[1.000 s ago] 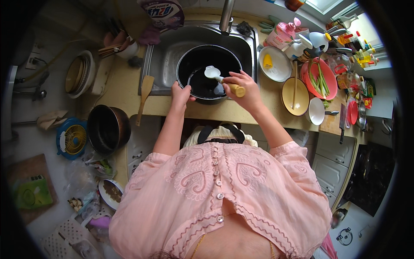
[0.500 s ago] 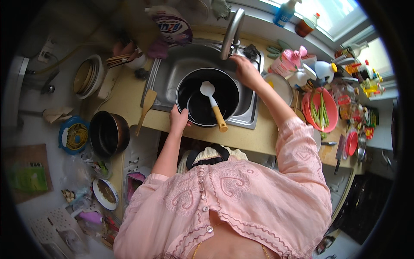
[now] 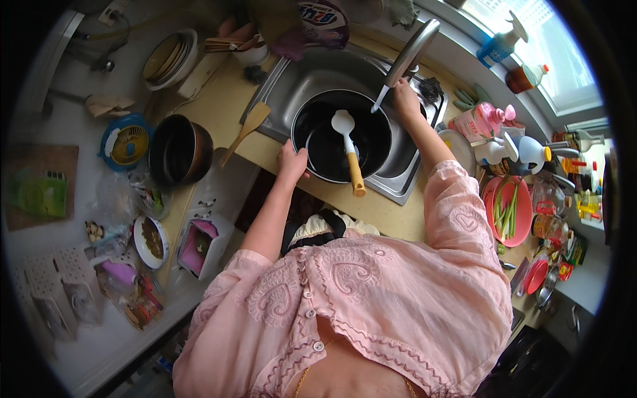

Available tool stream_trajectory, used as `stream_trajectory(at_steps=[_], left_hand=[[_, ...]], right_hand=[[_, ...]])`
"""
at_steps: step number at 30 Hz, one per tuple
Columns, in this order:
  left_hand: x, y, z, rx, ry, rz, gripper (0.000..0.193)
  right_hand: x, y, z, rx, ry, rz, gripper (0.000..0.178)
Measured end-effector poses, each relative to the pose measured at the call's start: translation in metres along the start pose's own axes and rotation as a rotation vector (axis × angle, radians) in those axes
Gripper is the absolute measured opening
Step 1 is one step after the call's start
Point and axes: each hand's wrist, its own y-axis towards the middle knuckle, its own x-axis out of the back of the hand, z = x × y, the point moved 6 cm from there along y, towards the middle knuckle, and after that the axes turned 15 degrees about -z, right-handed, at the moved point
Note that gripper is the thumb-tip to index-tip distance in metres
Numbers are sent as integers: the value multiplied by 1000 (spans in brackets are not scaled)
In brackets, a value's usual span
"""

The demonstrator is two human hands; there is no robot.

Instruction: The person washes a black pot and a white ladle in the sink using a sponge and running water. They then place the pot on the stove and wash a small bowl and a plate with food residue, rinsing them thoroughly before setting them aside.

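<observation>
A black pot (image 3: 306, 123) rests over the steel sink (image 3: 262, 109). A spoon with a white head and wooden handle (image 3: 355, 174) lies across it, its handle end over the near rim. My left hand (image 3: 290, 162) is closed on the pot's near left edge; whether it holds a handle there is hidden. My right hand (image 3: 406, 101) is at the faucet (image 3: 410, 52), fingers curled at its lever, which the hand mostly covers. A pale stream of water (image 3: 379, 99) leaves the spout above the pot's far right side.
Left of the sink lie a wooden spatula (image 3: 247, 131) and a second dark pot (image 3: 178, 151). Bottles, a pink jug (image 3: 479, 121) and a red basin (image 3: 521, 222) of green stalks crowd the right. A blue spray bottle (image 3: 501, 45) stands by the window.
Water now shows at the faucet spout, where none was visible before. The whole view has shifted and tilted. My left hand stays on the pot and my right hand by the faucet.
</observation>
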Motion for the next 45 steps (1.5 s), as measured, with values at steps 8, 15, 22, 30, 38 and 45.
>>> stream_trajectory(at_steps=[8, 15, 22, 30, 38, 45], left_hand=[[-11, 4, -12, 48, -5, 53, 29], [-19, 6, 4, 10, -5, 1, 28], [-23, 13, 13, -189, 70, -132, 26], [-11, 6, 1, -211, 212, -148, 31], [-20, 13, 5, -288, 293, -186, 35], [-20, 12, 4, -234, 254, -155, 35]], right_hand=[[3, 15, 5, 131, -146, 90, 23], [-4, 25, -2, 122, -253, 139, 21], [-18, 26, -26, 177, -254, 89, 25], [-40, 38, -54, 50, -216, 89, 39], [-26, 33, -42, 192, -246, 236, 33], [-10, 26, -33, 213, -323, 177, 31]])
